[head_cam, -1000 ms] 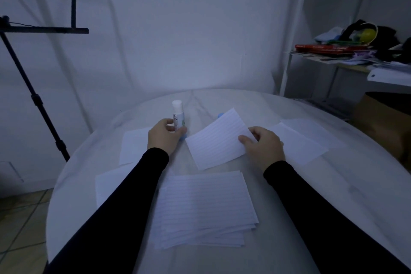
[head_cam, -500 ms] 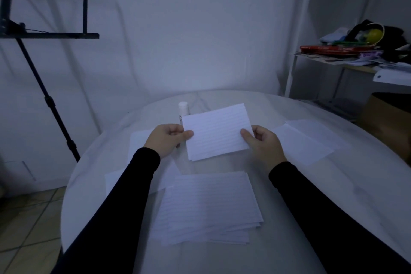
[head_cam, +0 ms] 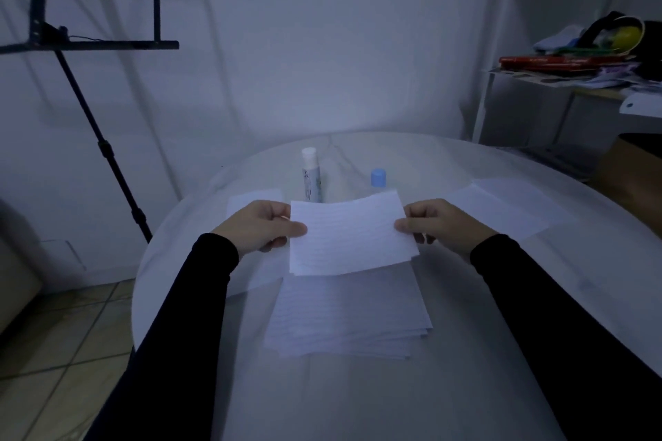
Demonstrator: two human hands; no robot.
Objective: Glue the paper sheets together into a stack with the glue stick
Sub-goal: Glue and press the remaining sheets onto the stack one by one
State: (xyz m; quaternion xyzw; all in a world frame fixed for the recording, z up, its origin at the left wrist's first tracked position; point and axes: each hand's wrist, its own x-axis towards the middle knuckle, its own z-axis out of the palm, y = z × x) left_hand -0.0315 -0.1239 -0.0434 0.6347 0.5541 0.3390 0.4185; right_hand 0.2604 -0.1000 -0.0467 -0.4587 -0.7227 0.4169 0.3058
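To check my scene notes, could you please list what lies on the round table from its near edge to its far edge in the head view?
Stack of lined sheets → sheet held above the table by the left hand and right hand → blue cap → upright glue stick.

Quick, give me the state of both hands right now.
Left hand: pinches the left edge of the lined paper sheet.
Right hand: pinches the same sheet's right edge, holding it above the stack.
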